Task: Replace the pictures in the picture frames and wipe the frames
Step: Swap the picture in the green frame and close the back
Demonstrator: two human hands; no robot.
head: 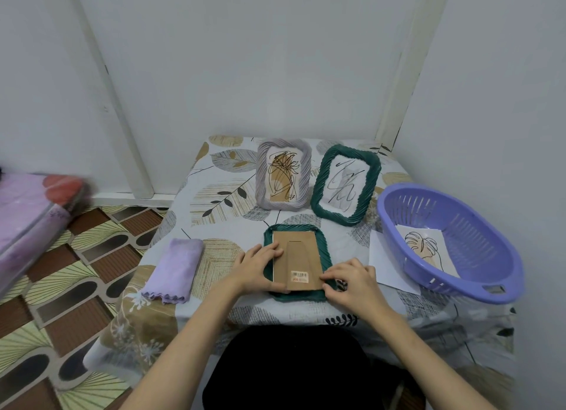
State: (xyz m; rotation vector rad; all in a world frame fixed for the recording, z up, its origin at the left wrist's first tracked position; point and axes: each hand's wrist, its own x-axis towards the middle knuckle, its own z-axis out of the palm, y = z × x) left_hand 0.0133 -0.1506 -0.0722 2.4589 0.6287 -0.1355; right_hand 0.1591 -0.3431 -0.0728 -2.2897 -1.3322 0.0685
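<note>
**Working the backing board loose from the face-down green frame**

Starting at the bottom centre of the picture, both forearms reach up to a dark green, rope-moulded picture frame [296, 296] lying face down on the leaf-patterned tablecloth [214, 195]. Its brown cardboard backing board [295, 256], with a fold-out stand and a barcode sticker near its lower edge, faces up; the long axis runs away from the person. The left hand [257, 264] rests on the board's left edge, fingers fairly straight across it and thumb at the lower left corner. The right hand [352, 279] sits at the lower right corner with fingers curled, apparently pinching at the board's edge or a retaining tab there; the exact contact is too small to tell. That corner seems the point the next move turns on, with the right hand nearer it.

Left of centre lies a folded lilac cloth [176, 269], untouched. At the right, a lilac plastic basket [477, 256] holds a leaf line-drawing print [424, 250].

Farther back, upper centre of the table, stand a grey rope-moulded frame [283, 175] and a second green frame [346, 184], tilted, both holding line drawings.
</note>
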